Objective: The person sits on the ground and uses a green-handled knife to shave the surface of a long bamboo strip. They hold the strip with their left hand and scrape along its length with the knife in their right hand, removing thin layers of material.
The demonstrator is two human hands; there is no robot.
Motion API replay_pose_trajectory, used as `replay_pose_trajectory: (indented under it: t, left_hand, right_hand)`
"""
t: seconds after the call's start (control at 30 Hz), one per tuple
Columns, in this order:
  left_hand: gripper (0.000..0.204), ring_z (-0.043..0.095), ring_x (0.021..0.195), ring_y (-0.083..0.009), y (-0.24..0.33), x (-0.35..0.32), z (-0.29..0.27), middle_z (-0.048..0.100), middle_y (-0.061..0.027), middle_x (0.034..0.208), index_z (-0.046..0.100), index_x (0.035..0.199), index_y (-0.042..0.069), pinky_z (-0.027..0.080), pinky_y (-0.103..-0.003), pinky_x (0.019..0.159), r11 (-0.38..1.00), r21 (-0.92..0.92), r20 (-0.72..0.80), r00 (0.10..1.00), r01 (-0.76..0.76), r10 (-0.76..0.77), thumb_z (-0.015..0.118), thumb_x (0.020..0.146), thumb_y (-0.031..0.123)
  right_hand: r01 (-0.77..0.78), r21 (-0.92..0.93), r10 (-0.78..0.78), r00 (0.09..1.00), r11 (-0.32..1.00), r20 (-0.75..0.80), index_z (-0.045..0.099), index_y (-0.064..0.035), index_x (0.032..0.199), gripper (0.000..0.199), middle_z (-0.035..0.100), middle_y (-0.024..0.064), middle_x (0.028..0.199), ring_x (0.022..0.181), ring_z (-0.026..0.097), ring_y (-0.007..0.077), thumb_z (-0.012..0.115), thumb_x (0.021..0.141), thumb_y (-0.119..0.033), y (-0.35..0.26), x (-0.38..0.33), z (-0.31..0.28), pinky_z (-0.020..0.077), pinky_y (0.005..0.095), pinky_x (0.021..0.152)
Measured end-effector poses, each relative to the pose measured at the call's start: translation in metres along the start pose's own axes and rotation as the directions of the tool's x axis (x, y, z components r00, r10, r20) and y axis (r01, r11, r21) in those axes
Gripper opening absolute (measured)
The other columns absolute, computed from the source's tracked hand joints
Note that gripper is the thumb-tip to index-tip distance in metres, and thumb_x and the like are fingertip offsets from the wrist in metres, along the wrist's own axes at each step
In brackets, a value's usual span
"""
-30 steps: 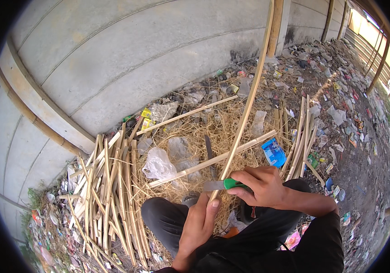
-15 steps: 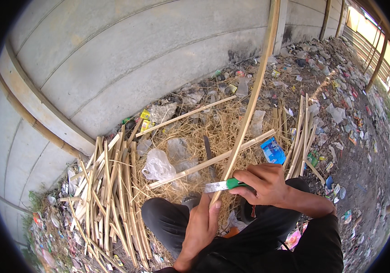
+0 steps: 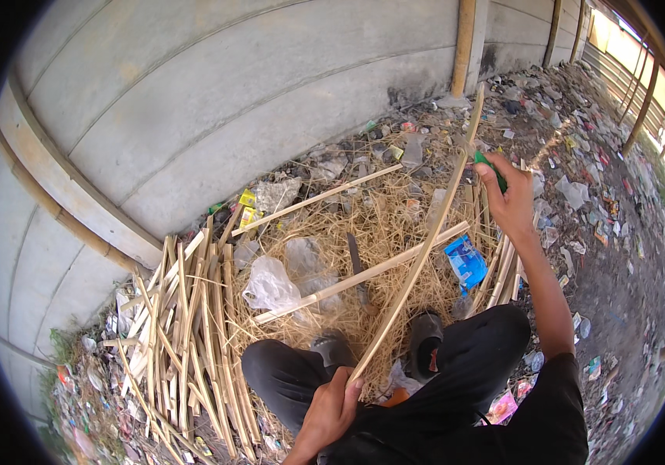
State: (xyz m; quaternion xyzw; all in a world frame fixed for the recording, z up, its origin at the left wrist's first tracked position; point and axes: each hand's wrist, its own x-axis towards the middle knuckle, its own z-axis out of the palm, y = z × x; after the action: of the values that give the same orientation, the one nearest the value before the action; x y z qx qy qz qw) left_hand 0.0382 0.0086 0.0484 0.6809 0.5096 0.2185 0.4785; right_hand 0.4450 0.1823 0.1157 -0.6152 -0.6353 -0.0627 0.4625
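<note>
My left hand (image 3: pixel 331 408) is closed round the near end of a long, pale bamboo strip (image 3: pixel 416 280), low over my lap. The strip slants up and away to the right. Near its far end, my right hand (image 3: pixel 512 200) grips a green-handled knife (image 3: pixel 490 169) against the strip; the blade is hard to make out. Another bamboo strip (image 3: pixel 332 288) lies crosswise on straw-like shavings (image 3: pixel 379 221) under the held one. A dark, long-bladed tool (image 3: pixel 355 254) rests on the shavings, partly under that crosswise strip.
Stacked bamboo strips (image 3: pixel 193 341) lie on the left, with more strips (image 3: pixel 507 271) by my right knee. A white plastic bag (image 3: pixel 270 283) and a blue packet (image 3: pixel 466 262) sit among the shavings. A grey panel wall (image 3: pixel 255 85) stands beyond; litter (image 3: pixel 573 194) spreads over the ground.
My right hand has moved with the knife from beside my left hand up to the strip's far end. The strip has tipped lower, and my left hand has shifted slightly nearer me.
</note>
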Motion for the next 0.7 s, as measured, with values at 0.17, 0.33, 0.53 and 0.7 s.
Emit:
replay_pose_trajectory:
  t: [0.17,0.33,0.53,0.7]
  left_hand:
    - [0.039,0.068,0.072,-0.0284,-0.019,-0.013,-0.005,0.066,-0.0145,0.081,0.062,0.110,-0.001,0.053,-0.039,0.072,1.000,-0.003,0.111,0.994,-0.007,0.007,0.044,0.118,0.032]
    - [0.044,0.060,0.064,-0.0177,-0.027,0.008,-0.003,0.061,-0.0095,0.073,0.062,0.108,-0.002,0.050,-0.035,0.064,0.992,-0.126,0.031,1.000,0.002,0.002,0.041,0.119,0.035]
    - [0.036,0.061,0.065,-0.0343,0.003,0.040,0.001,0.061,-0.0170,0.073,0.059,0.109,-0.002,0.048,-0.042,0.063,0.982,-0.182,-0.004,0.998,-0.055,0.055,0.045,0.118,0.030]
    - [0.026,0.066,0.073,-0.0482,0.029,0.048,0.008,0.065,-0.0242,0.079,0.057,0.116,-0.003,0.050,-0.050,0.067,0.981,-0.073,-0.093,0.980,-0.182,0.175,0.053,0.115,0.023]
  right_hand:
    - [-0.043,0.049,0.053,0.973,0.998,-0.225,0.074,-0.0025,0.113,0.040,0.060,0.0053,0.068,0.060,0.049,0.0143,0.063,0.112,-0.040,0.070,0.032,-0.015,0.0422,0.0311,0.061]
    - [-0.098,0.115,0.095,0.995,0.989,0.031,0.072,-0.0001,0.109,0.037,0.064,0.0082,0.072,0.060,0.053,0.0143,0.065,0.110,-0.037,-0.013,-0.026,-0.006,0.0439,0.0326,0.060]
    - [0.182,0.236,-0.238,0.943,0.955,0.232,0.073,-0.0080,0.113,0.032,0.076,0.0088,0.085,0.065,0.074,0.0273,0.080,0.098,-0.035,-0.081,-0.114,0.015,0.0551,0.0369,0.056]
    - [0.242,0.255,-0.319,0.891,0.936,0.322,0.073,-0.0108,0.112,0.030,0.077,0.0055,0.087,0.062,0.073,0.0238,0.082,0.096,-0.035,-0.109,-0.130,0.011,0.0545,0.0351,0.053]
